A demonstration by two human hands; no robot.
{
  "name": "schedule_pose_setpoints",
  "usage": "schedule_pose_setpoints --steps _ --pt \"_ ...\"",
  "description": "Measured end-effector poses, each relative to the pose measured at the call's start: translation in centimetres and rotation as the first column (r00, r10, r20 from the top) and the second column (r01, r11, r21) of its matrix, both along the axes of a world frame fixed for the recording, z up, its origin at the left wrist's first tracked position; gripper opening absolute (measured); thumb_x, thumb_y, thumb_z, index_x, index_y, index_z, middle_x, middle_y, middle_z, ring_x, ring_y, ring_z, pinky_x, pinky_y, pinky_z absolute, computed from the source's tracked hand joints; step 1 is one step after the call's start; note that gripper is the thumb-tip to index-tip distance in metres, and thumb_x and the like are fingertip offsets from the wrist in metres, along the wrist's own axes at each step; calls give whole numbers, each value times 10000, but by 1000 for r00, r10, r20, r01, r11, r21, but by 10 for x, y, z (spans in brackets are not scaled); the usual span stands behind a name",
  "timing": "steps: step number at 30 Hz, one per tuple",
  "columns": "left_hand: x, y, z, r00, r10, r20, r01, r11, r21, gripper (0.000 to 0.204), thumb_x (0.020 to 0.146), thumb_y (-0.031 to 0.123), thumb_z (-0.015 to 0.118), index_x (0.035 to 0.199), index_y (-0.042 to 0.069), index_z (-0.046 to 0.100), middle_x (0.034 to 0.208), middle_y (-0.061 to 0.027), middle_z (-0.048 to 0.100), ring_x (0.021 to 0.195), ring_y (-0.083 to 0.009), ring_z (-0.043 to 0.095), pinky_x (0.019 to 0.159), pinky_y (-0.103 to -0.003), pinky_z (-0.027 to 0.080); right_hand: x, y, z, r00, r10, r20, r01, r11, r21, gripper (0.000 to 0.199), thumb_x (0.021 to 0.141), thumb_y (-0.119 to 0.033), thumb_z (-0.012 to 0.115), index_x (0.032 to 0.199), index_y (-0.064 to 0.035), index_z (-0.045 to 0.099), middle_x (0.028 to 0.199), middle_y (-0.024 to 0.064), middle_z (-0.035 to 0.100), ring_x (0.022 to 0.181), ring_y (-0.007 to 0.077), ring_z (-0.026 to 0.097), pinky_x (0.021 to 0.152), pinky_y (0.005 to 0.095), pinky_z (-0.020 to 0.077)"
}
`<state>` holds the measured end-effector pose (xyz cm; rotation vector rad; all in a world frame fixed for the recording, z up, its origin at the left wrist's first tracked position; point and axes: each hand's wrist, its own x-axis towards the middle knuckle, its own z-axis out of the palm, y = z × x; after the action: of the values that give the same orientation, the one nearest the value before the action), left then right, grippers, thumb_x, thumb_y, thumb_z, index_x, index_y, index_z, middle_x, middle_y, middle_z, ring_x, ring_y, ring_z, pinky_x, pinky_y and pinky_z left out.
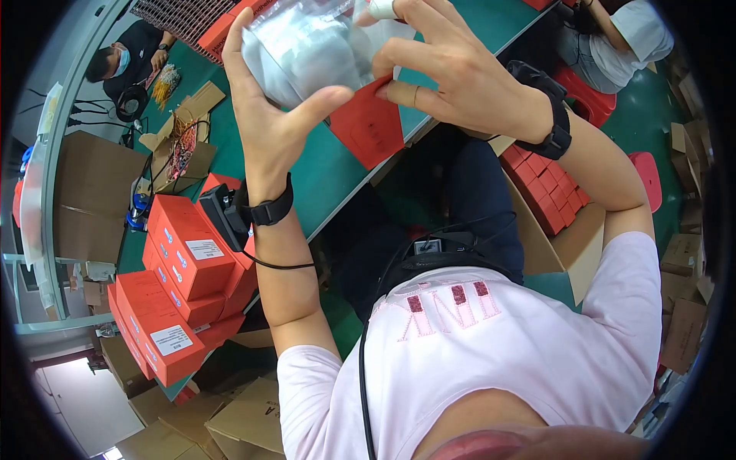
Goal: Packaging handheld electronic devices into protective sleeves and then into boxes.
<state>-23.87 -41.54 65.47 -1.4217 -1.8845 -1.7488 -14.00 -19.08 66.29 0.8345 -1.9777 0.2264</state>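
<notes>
At the top of the head view, a bulging clear plastic bag (303, 57) sits against an open red box (368, 130) at the green table's near edge. My left hand (268, 134) curves round the bag's left side, its thumb pressing along the lower edge. From the right, my right hand (471, 77) has bent fingers at the box's upper right edge, pinching the red cardboard beside the bag. White tape wraps one fingertip of that hand. What the bag contains is blurred by its shiny film.
Red boxes (188, 268) are stacked on the table at left. A carton of small red boxes (544, 188) stands right of my legs. Beyond my left arm, an open carton (184, 153) holds wires. One person (134, 61) works at far left; another (613, 34) sits at far right.
</notes>
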Motion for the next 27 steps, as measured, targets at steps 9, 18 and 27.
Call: schedule_pose_setpoints --steps 9,18,27 --pt "15 -4 -1 909 -153 387 26 949 313 911 920 305 714 1577 16 154 1457 -253 463 1288 -322 534 1056 -422 445 -37 22 -21 892 147 -428 -65 977 202 185 815 -163 765 962 -115 664 1420 189 488 1363 383 444 1116 652 295" --pt "21 10 -40 790 -138 598 69 988 137 429 908 20 637 1329 -3 561 1177 -93 648 1037 -115 594 861 -243 472 -24 14 -4 974 -46 -222 74 990 120 213 853 -187 733 1019 -85 646 1427 177 522 1364 367 455 1164 600 261" --pt "46 1 -54 961 236 -145 -237 971 10 510 762 300 863 1154 14 705 1284 -172 580 1067 -272 641 888 -374 536 5 -56 -5 966 241 94 -63 571 -818 910 794 -176 780 1526 46 287 1495 316 398 1298 435 501 1008 454 478"
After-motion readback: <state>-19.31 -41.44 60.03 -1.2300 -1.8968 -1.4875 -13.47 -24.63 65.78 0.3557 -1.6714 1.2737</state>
